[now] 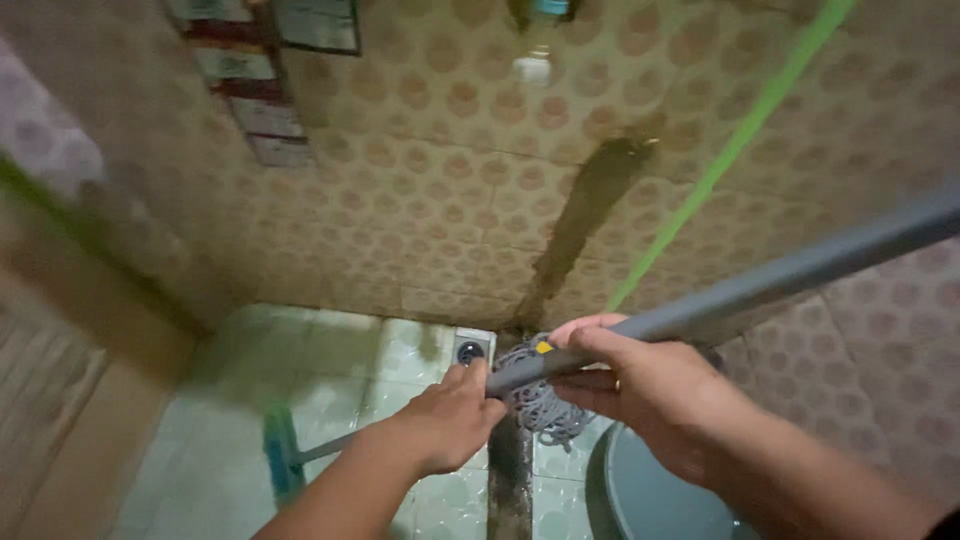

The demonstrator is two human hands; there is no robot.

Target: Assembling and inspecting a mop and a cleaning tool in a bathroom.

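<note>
Right hand [650,395] gripping grey mop handle [760,285], fingers wrapping fully around the shaft just above the head. Left hand [450,420] closing loosely beside the handle's lower end, fingertips touching it; grip not fully discernible. Grey bucket [640,495] sitting directly below right forearm, at lower frame edge. Grey string mop head [540,400] hanging between both hands, above the bucket's left rim. Green-headed brush [282,450] lying on pale tiled floor [330,360], left of the hands. Floor drain [470,350] sitting beyond, against patterned tiled wall [450,170]. Green line [730,150] running diagonally across wall.
</note>
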